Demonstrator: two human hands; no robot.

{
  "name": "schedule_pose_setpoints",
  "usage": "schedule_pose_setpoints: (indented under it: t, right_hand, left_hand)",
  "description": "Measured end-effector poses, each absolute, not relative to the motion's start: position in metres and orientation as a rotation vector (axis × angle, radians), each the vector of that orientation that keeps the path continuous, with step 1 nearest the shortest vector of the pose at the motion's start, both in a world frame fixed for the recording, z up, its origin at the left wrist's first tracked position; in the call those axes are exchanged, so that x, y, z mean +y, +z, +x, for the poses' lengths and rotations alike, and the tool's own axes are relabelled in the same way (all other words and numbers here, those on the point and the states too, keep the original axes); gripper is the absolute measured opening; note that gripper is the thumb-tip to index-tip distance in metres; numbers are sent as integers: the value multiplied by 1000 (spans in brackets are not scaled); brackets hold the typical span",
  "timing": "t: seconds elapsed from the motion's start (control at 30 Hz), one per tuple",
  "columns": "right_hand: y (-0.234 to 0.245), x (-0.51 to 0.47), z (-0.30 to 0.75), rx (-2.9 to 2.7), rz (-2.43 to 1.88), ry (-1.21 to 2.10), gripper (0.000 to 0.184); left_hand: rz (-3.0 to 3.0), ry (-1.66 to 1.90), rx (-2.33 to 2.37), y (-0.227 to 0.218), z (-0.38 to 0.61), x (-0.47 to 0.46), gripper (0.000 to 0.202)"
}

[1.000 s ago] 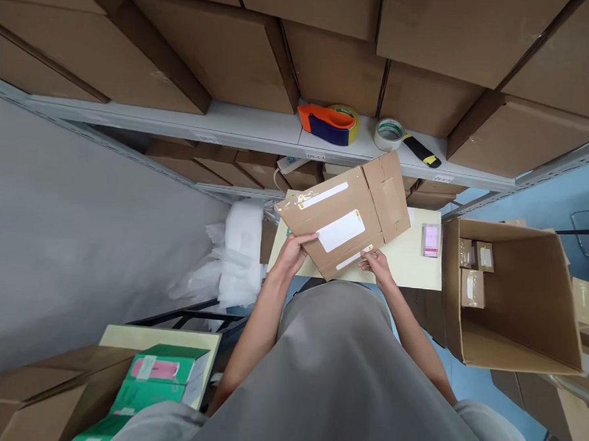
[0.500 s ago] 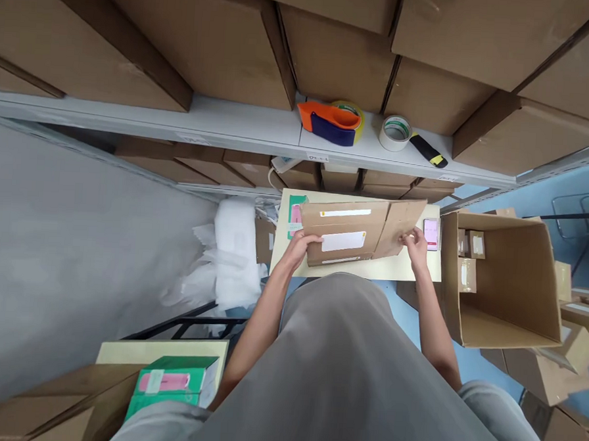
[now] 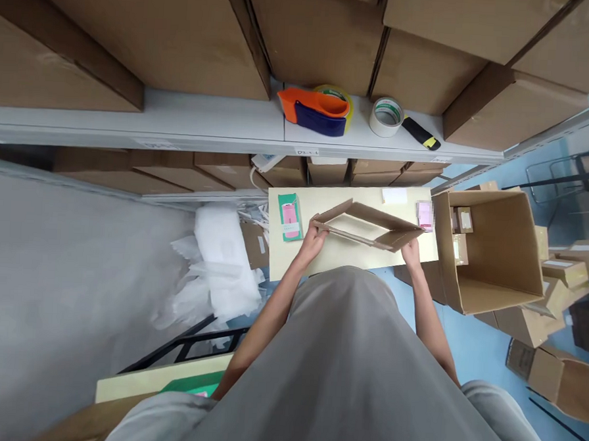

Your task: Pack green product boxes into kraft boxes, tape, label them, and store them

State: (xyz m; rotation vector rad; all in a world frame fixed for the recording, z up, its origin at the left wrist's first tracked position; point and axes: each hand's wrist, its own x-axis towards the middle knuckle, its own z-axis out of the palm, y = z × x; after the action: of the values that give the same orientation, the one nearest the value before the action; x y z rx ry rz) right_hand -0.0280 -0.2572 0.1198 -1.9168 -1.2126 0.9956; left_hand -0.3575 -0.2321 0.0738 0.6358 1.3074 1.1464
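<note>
Both hands hold a flattened cardboard box (image 3: 368, 223) partly spread open into a sleeve above a small pale yellow table (image 3: 342, 259). My left hand (image 3: 314, 238) grips its left corner, fingers closed on the edge. At the right corner my right hand (image 3: 411, 251) pinches the cardboard. A green and pink packet (image 3: 289, 217) lies on the table left of the box. A pink item (image 3: 425, 215) and a white label (image 3: 394, 195) lie near the table's far right.
A large open carton (image 3: 494, 257) with small boxes inside stands right of the table. An orange tape dispenser (image 3: 313, 107), a tape roll (image 3: 386, 116) and a black cutter (image 3: 421, 133) sit on the grey shelf (image 3: 191, 120). White foam wrap (image 3: 218, 262) is heaped to the left.
The flat box was lowered from upright toward the table and pulled open into a sleeve. My right hand slid to its right corner. The view tilted, revealing the green packet.
</note>
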Motion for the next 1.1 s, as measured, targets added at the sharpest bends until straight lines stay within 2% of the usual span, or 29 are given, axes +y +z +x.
schedule_pose_setpoints:
  t: [0.13,0.33,0.47,0.53,0.57,0.63,0.7,0.77,0.97,1.1]
  right_hand:
    - [126,-265,-53,-1152,-1870,1069,55]
    - [139,-283,-68,-978,-1929,1048,74]
    - [156,-300,-62,-1009,-1987,1051,85]
    - [162,-305,-58,-1102,-2079,1003,92]
    - [163,-306,-57,-1161,-2125,956,90]
    - [165,-305,-53,-1302,-2188,859,72]
    - [167,-299,-49,-1445,-2214,789,49]
    - [168,-288,-43,-1566,-2221,735,38]
    - [176,-243,-26,-1774,-2132,663,31]
    - [170,-227,-29,-1919,-2055,669,36]
  left_hand:
    - [655,1024,1243,84,-349,-233,40]
    - [647,1073,1316,99,-353,-246,34]
    - [657,1168,1377,125,-363,-243,25]
    - [690,1213,1444,141,-361,-233,26]
    - [720,1213,1481,148,-358,-227,29]
    - [798,1169,1546,157,-350,-213,34]
    - [873,1119,1605,162,-341,-202,30]
    - [939,1086,1674,165,-335,-196,22]
    - [1116,1005,1886,173,-334,-224,13]
    - [1095,959,1976,173,-326,-244,14]
